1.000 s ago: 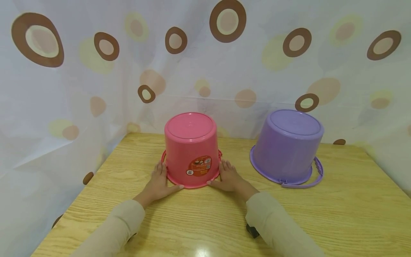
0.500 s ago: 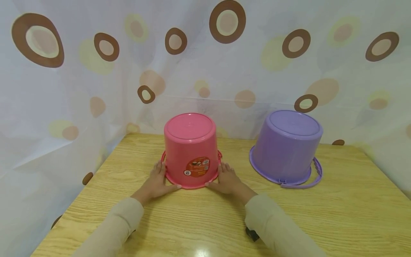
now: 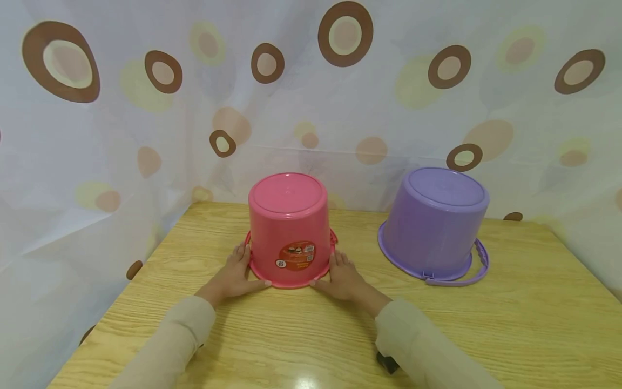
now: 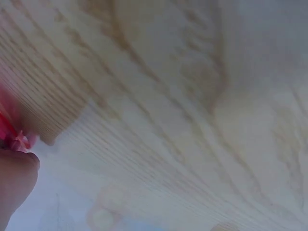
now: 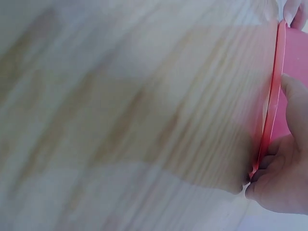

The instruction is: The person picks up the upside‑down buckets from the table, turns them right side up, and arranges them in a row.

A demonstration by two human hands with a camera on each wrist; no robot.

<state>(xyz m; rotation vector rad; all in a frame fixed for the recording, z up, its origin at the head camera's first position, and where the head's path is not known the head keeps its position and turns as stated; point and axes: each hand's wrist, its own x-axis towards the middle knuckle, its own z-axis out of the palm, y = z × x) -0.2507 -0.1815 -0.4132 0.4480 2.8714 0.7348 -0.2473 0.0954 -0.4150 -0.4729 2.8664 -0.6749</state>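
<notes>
An upside-down pink bucket (image 3: pixel 286 229) stands on the table, its round base up and an orange-red label facing me. My left hand (image 3: pixel 232 276) holds its rim on the left, and my right hand (image 3: pixel 342 276) holds the right side. Both thumbs lie along the front of the rim, with the fingers reaching back round the sides. In the right wrist view the fingers (image 5: pixel 276 173) bend at the rim (image 5: pixel 273 96). Only part of the left hand (image 4: pixel 17 180) shows in the left wrist view, next to a bit of pink. The bucket's handle is mostly hidden behind it.
A purple bucket (image 3: pixel 434 232), also upside down, stands to the right with its handle (image 3: pixel 459 281) lying on the table. A patterned curtain (image 3: pixel 301 108) hangs behind and at the left of the wooden table (image 3: pixel 515 324).
The pink bucket has turned a little, its label shifting left between my hands. Both hands stay at the rim. The purple bucket has stayed in place.
</notes>
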